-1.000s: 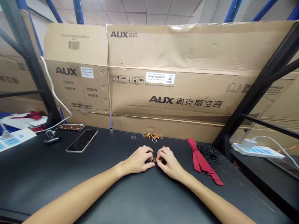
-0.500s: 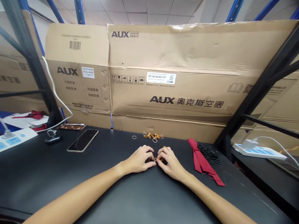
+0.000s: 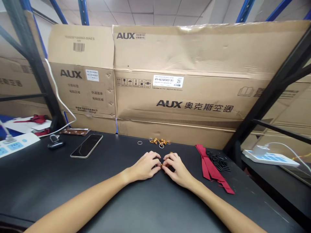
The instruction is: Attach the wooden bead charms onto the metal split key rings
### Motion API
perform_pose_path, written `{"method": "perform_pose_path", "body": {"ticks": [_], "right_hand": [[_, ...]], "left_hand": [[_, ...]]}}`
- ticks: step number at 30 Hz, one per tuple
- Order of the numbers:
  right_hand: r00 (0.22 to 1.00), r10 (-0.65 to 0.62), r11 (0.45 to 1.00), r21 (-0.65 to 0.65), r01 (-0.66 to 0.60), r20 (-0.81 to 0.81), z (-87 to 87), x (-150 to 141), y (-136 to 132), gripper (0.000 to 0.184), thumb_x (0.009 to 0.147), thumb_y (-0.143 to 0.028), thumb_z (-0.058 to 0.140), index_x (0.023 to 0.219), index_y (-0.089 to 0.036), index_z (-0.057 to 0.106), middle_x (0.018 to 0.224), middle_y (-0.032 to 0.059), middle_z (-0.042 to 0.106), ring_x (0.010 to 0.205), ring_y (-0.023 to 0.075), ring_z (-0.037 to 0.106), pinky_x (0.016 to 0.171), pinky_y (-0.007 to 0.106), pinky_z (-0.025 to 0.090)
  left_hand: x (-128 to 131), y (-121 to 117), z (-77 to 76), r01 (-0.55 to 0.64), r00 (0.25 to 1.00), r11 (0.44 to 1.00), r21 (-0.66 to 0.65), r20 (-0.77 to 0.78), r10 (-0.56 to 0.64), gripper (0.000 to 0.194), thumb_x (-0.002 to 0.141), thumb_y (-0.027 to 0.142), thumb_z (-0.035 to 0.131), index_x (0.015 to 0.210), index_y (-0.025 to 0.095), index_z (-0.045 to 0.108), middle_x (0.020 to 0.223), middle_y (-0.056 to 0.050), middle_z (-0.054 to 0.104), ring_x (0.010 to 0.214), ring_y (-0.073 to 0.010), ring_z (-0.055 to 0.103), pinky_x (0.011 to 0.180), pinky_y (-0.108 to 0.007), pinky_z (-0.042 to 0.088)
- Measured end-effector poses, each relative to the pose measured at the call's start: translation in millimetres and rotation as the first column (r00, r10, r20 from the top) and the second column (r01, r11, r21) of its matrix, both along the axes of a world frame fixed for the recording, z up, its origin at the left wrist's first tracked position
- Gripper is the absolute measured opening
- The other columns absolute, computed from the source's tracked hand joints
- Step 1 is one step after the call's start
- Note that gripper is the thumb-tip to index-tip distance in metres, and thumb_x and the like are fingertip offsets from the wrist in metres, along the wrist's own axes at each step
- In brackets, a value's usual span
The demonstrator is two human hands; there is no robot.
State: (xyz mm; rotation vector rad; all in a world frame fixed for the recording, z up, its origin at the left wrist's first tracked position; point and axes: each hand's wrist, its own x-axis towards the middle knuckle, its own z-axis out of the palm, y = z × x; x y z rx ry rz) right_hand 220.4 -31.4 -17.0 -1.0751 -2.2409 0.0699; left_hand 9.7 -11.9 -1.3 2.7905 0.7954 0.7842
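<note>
My left hand [image 3: 145,166] rests on the dark table with thumb and forefinger pinched on a small metal ring [image 3: 160,164]. Close beside it, my right hand [image 3: 178,169] curls its fingers around a small golden-orange piece [image 3: 162,166], of which only a bit shows between the fingertips. The ring and this piece meet between both hands; whether they are linked I cannot tell. Just beyond the hands lies a small pile of golden-orange beaded pieces with rings [image 3: 159,141]. A single loose metal ring [image 3: 140,142] lies left of the pile.
Red fabric strips [image 3: 212,171] and a heap of black loops [image 3: 218,160] lie to the right. A phone [image 3: 86,146], a small black device [image 3: 56,144] and a brown wrapper [image 3: 75,131] are at left. Cardboard [image 3: 194,90] walls the back; power strips [image 3: 270,157] flank both sides.
Both hands stay in place with only slight finger movement. The ring and the orange piece have shifted a little between the fingertips.
</note>
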Motion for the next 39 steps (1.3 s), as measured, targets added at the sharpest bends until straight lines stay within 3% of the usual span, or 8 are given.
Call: {"method": "perform_pose_path", "body": {"ticks": [6,13,20,28,34,39], "right_hand": [[0.995,-0.093,0.995,0.02,0.093,-0.026,-3.3,1.0,3.9,0.011,0.088,-0.022,0.053,0.078,-0.022,0.059,0.097,0.0072,0.058,0.094,0.0247,0.051,0.079,0.043,0.044],[0.998,0.045,0.999,0.012,-0.045,-0.032,4.0,-1.7,-3.2,0.009,0.086,-0.021,0.056,0.079,-0.023,0.059,0.102,0.0066,0.057,0.098,0.0232,0.05,0.088,0.043,0.044],[0.996,-0.082,0.996,0.043,0.084,-0.043,-3.5,0.7,3.4,0.013,0.087,-0.022,0.053,0.076,-0.021,0.06,0.1,0.0081,0.057,0.098,0.0247,0.051,0.086,0.044,0.044],[0.998,0.053,0.999,0.002,-0.053,-0.042,4.0,-1.9,-3.4,0.011,0.087,-0.023,0.053,0.079,-0.022,0.06,0.105,0.0081,0.057,0.104,0.0242,0.049,0.09,0.043,0.044],[0.994,-0.105,0.994,0.029,0.106,-0.035,-0.9,-0.1,1.8,0.014,0.086,-0.022,0.052,0.075,-0.021,0.06,0.102,0.0087,0.058,0.1,0.0253,0.05,0.086,0.044,0.044],[0.989,-0.143,0.989,0.043,0.144,-0.028,-2.6,0.9,4.1,0.014,0.087,-0.023,0.052,0.075,-0.021,0.06,0.1,0.0085,0.058,0.099,0.0254,0.051,0.085,0.043,0.043]], "left_hand": [[-0.1,-0.9,1.7,0.017,1.0,1.0,0.008,-0.001,-0.017,0.014,0.093,0.024,0.05,0.09,0.02,0.063,0.117,-0.007,0.057,0.108,-0.0212,0.051,0.096,-0.037,0.041],[0.0,-1.0,0.9,-0.002,1.0,1.0,0.029,-0.001,0.002,0.012,0.091,0.025,0.053,0.088,0.019,0.062,0.117,-0.006,0.057,0.108,-0.0213,0.051,0.095,-0.037,0.041],[-0.1,1.7,-1.5,0.011,1.0,0.999,0.035,0.004,-0.011,0.013,0.092,0.023,0.053,0.087,0.019,0.064,0.117,-0.006,0.057,0.108,-0.0212,0.052,0.096,-0.037,0.041],[-0.2,0.5,-0.9,0.009,1.0,0.999,0.047,0.016,-0.01,0.016,0.092,0.028,0.052,0.087,0.019,0.064,0.116,-0.007,0.057,0.107,-0.0216,0.052,0.095,-0.037,0.042],[-0.6,1.2,-0.8,0.021,1.0,0.997,0.074,-0.004,-0.021,0.016,0.093,0.026,0.052,0.087,0.019,0.066,0.117,-0.006,0.057,0.107,-0.0211,0.052,0.095,-0.036,0.042],[-1.1,-0.5,0.7,0.05,0.999,0.995,0.082,-0.011,-0.049,0.018,0.093,0.026,0.052,0.087,0.02,0.067,0.119,-0.006,0.056,0.106,-0.0211,0.053,0.094,-0.036,0.042]]}}
